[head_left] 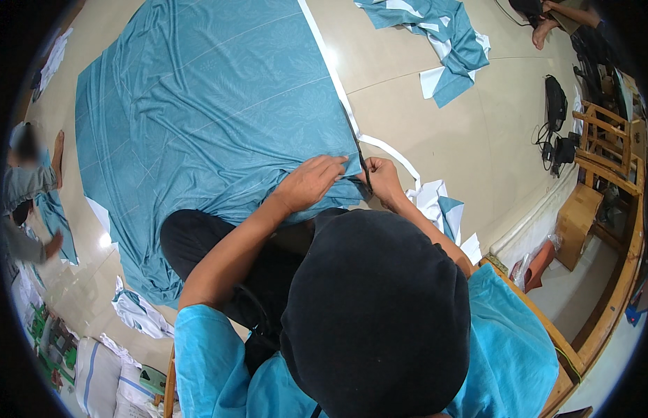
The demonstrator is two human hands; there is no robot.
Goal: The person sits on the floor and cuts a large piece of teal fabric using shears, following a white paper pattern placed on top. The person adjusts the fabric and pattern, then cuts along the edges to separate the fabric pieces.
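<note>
Across a pale tiled floor [505,146], a large teal cloth [212,90] with a faint leaf pattern is spread in front of a seated person, its near folds gathered against the dark-trousered knee [191,237]. By its lower right corner it is met by both hands. The left hand [311,182] is laid over the cloth just inside the edge, fingers loosely extended toward the right; whether a fold is pinched beneath them cannot be told, as the thumb is hidden. Just beside it, beyond the edge, the right hand [381,181] is curled around the near end of dark scissors [359,136], whose blades are directed away from the body along the edge; how the handles are gripped is hard to make out. A white strip [390,150] is curved away from that edge, toward white and teal scraps [430,205] near the right forearm. The lap is largely covered by a black cap [376,313], and the cloth's far end is cut off by the top of the view. Farther out, teal and white offcuts [449,52] are scattered at upper right, while a co-worker [31,181] at far left is partly lost to the dark rim.
</note>
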